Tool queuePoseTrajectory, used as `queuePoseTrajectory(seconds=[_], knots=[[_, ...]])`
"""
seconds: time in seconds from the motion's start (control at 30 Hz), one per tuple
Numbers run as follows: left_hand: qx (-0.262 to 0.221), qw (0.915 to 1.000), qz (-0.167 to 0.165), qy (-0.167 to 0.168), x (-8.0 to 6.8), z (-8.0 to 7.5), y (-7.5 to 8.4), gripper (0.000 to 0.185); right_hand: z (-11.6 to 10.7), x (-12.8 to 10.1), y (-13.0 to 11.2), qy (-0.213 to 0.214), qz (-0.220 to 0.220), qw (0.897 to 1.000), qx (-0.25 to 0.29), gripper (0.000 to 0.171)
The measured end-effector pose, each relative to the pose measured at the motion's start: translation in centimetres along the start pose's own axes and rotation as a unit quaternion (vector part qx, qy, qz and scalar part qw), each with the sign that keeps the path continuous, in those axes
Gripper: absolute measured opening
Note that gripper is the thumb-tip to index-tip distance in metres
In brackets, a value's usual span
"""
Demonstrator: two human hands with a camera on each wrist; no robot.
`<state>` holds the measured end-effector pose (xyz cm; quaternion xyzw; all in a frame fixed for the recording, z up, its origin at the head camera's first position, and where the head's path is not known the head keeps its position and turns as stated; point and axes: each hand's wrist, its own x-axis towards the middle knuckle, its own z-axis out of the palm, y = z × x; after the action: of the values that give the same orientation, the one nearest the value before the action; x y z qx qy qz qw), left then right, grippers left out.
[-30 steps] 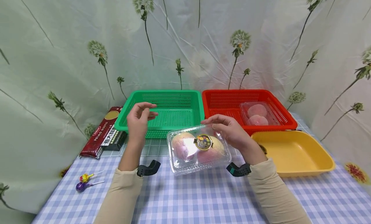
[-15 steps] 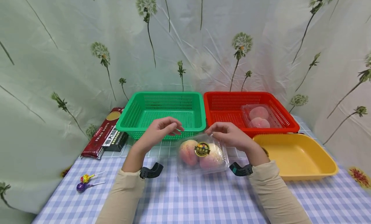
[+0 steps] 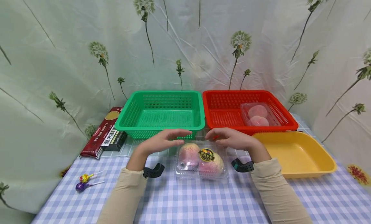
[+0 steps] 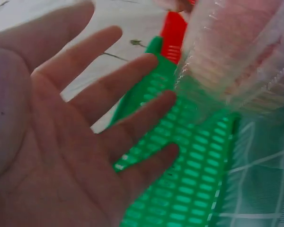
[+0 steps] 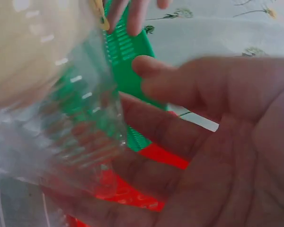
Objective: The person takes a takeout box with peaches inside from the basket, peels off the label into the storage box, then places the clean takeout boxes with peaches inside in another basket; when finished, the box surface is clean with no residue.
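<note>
A clear plastic clamshell box [image 3: 201, 161] with two peaches and a round sticker lies on the checked tablecloth in front of me. My left hand [image 3: 174, 137] hovers over its far left corner with straight, spread fingers. In the left wrist view this left hand [image 4: 85, 132] is apart from the box [image 4: 241, 52]. My right hand [image 3: 223, 137] reaches over the far right edge with its fingers extended. In the right wrist view the right hand [image 5: 203, 142] lies just behind the box [image 5: 52, 94]; whether it touches is unclear.
An empty green basket [image 3: 162, 92] and a red basket [image 3: 237, 92] holding a second peach box [image 3: 258, 114] stand right behind. A yellow tray [image 3: 292, 153] is at the right. A pasta packet [image 3: 98, 130], a black box [image 3: 114, 138] and two lollipops [image 3: 84, 182] lie left.
The peach box has come down from mid-air onto the table. My left hand moved right to it. Both hands have flattened out over its far edge.
</note>
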<state>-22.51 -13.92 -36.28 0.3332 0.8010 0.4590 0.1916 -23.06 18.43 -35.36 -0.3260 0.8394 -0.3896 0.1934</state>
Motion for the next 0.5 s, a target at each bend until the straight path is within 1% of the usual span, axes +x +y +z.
queuePoseTrajectory(seconds=[0.13,0.23,0.33,0.5], knots=[[0.043,0.9972,-0.012,-0.06,0.4,0.8,-0.5,0.065,0.2,0.1,-0.1,-0.007,0.005,1.0,-0.007,0.035],[0.076,0.9931,-0.012,-0.088,0.6,1.2,-1.0,0.081,0.3,0.1,-0.4,-0.014,-0.001,1.0,-0.008,0.038],[0.09,0.9913,-0.012,-0.095,0.8,1.5,-1.7,0.09,0.4,0.1,-0.7,-0.026,-0.008,0.999,-0.016,0.042],[0.086,0.9929,-0.019,-0.08,1.2,1.8,-2.6,0.091,0.6,0.3,-1.0,-0.047,-0.035,0.997,-0.047,0.045]])
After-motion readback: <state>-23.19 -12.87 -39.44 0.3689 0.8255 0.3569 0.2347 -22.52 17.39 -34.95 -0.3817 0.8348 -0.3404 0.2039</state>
